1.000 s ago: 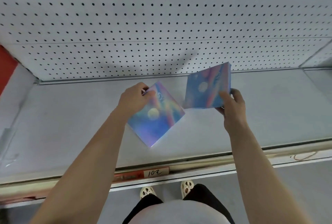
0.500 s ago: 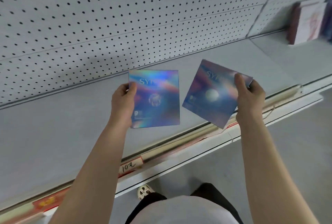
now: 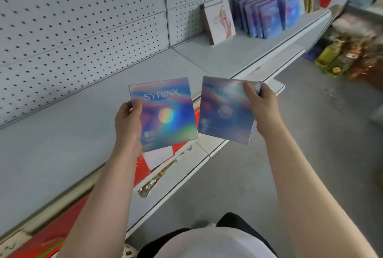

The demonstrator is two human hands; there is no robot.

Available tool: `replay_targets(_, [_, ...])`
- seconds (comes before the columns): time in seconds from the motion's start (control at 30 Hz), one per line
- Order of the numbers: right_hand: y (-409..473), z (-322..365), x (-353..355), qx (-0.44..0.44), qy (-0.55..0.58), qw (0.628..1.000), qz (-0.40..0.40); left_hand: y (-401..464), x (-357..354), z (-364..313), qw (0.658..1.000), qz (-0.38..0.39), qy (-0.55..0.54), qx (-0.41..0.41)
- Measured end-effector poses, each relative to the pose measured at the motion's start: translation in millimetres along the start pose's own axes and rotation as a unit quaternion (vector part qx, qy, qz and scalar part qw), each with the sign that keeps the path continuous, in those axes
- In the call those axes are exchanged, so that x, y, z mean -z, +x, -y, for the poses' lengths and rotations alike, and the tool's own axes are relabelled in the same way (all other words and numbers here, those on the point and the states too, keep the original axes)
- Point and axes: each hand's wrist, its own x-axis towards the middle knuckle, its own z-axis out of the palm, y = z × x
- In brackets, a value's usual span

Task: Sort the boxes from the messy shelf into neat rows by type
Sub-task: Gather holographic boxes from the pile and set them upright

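While the left hand (image 3: 127, 122) is pinching one shiny box (image 3: 163, 112) and the right hand (image 3: 262, 105) is gripping its twin (image 3: 224, 110) above the shelf (image 3: 62, 133), both are best carried level to the matching row (image 3: 269, 12) far right, upright.

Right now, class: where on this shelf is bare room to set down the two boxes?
Bare: the shelf from the pegboard across to the pink box. Crowded: right of it, the purple box rows.
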Motion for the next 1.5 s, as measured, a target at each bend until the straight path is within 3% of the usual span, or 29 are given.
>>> replay_targets(0.3, [69.2, -35.6, 142.9, -0.027, 0.021, 0.996, -0.078, -23.4, -170.6, 19.8, 0.999, 0.042, 0.005, -0.013])
replay_targets(0.63, [181.7, -80.2, 228.2, -0.071, 0.017, 0.984, -0.161, 26.4, -354.0, 50.8, 0.995, 0.097, 0.019, -0.007])
replay_targets(0.9, [318.7, -74.1, 278.3, -0.064, 0.021, 0.981, -0.180, 87.5, -508.9, 30.5, 0.989, 0.146, 0.040, -0.006])
replay_targets(1.13, [439.6, -89.5, 294.0, -0.062, 0.049, 0.989, -0.128, 133.1, -601.1, 32.1, 0.993, 0.107, 0.048, -0.035])
replay_targets(1.5, [668.6, -82.8, 311.5, 0.011, 0.036, 0.996, 0.085, 168.6, -725.2, 47.9, 0.994, -0.102, 0.011, -0.035])
